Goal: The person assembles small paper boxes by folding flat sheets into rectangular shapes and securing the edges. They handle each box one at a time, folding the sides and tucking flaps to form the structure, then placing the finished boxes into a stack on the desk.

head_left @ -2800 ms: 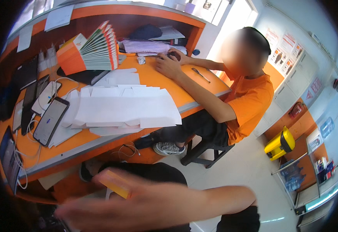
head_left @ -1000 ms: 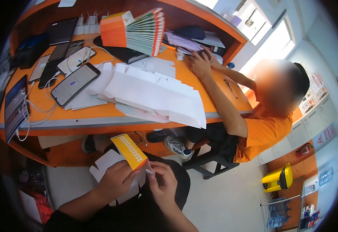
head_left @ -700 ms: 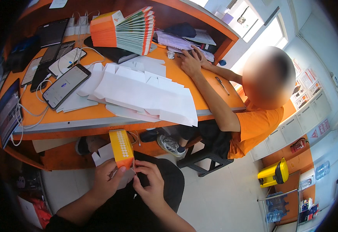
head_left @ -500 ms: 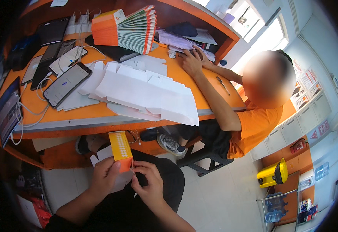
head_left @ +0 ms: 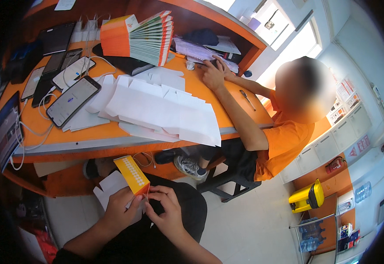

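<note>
Over my lap is a partly folded paper carton [head_left: 131, 175], yellow and orange outside, with white inner flaps spread out below and to the left. My left hand [head_left: 120, 207] grips its left side, thumb on top and fingers curled round the paper. Opposite it, my right hand [head_left: 166, 210] pinches the carton's lower right edge between thumb and fingers. The fingertips of both hands nearly meet at this edge, and the exact fold there is hidden.
Flat white carton blanks [head_left: 161, 108] lie piled on the orange desk [head_left: 33, 152]. Behind them stands a fanned stack of orange cartons [head_left: 150, 42]. Several phones [head_left: 74, 101] with white cables are at the left. A co-worker [head_left: 284, 143] sits at the right on a black stool [head_left: 227, 187].
The carton's yellow end has tipped to the left, and its white flaps have swung left with it. Both hands keep their grip. The co-worker's arms stay on the desk.
</note>
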